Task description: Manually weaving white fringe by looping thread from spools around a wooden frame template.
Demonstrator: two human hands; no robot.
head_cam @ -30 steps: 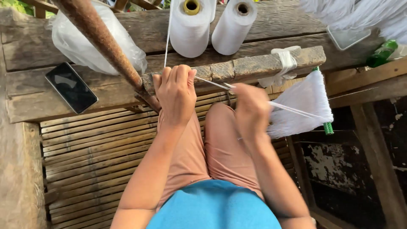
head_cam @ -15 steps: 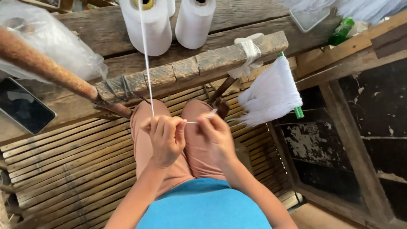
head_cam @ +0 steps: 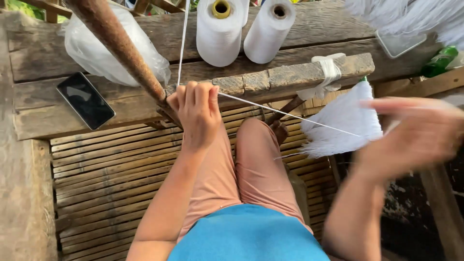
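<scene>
head view: left hand (head_cam: 195,113) raised in front of the knees, fingers curled together and pinched on a thin white thread (head_cam: 285,115). from this hand the thread runs up to the two white cone-shaped thread spools (head_cam: 241,29) standing just above it on the weathered grey wooden plank surface (head_cam: 43,63), and also runs taut to the right, sloping down toward the right hand (head_cam: 415,133). right hand is out wide to the right, heavily motion-blurred, fingers look stretched toward the left; cannot tell if it grips the thread end. a fluffy white bundle of cut thread strands (head_cam: 343,123) hangs between the two hands, closer to the right hand, just left of it, with a green tip at its top. a rusty brown round wooden pole (head_cam: 121,48) slants from above down to just left of the left hand, looks to touch it at the thumb side. crumpled clear plastic bag (head_cam: 92,53) up-left of the left hand, behind the pole. black flat smartphone (head_cam: 85,100) lies screen up on the surface, well left of the left hand. rough wooden beam (head_cam: 299,75) runs right of the left hand's fingertips, wrapped with a white cloth tie (head_cam: 328,72). green plastic bottle (head_cam: 437,60) above the right hand. below both hands: knees in salmon-pink shorts (head_cam: 232,169), blue shirt (head_cam: 246,234), slatted bamboo floor (head_cam: 101,179).
</scene>
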